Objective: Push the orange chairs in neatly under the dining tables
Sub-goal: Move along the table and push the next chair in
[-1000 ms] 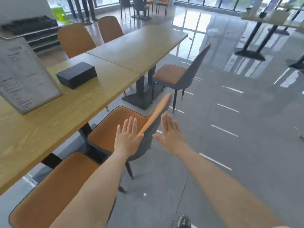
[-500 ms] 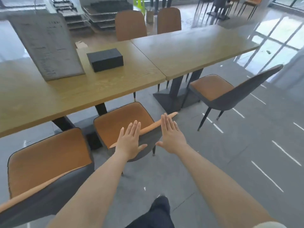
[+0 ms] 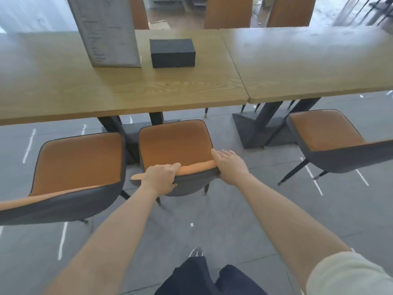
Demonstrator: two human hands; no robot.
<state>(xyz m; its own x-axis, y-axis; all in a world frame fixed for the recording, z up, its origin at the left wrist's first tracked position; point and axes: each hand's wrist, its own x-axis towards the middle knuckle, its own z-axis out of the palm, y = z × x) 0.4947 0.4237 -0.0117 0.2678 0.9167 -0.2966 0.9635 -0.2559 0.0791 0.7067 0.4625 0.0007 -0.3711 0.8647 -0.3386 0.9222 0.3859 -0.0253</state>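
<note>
Gripping the backrest rim of the middle orange chair with the left hand, fingers curled over it, tips hidden. Pressing the right hand on its right corner, fingers straight and together. Standing just short of the table edge, legs mostly hidden.

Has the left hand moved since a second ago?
Yes. The left hand came forward over the middle chair's backrest and now grips its top edge.

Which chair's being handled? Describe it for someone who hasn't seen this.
Find the wooden table carrying the black box. Of three orange chairs along the near side, it's the middle chair. Only it has the left hand and right hand on its backrest.
</note>
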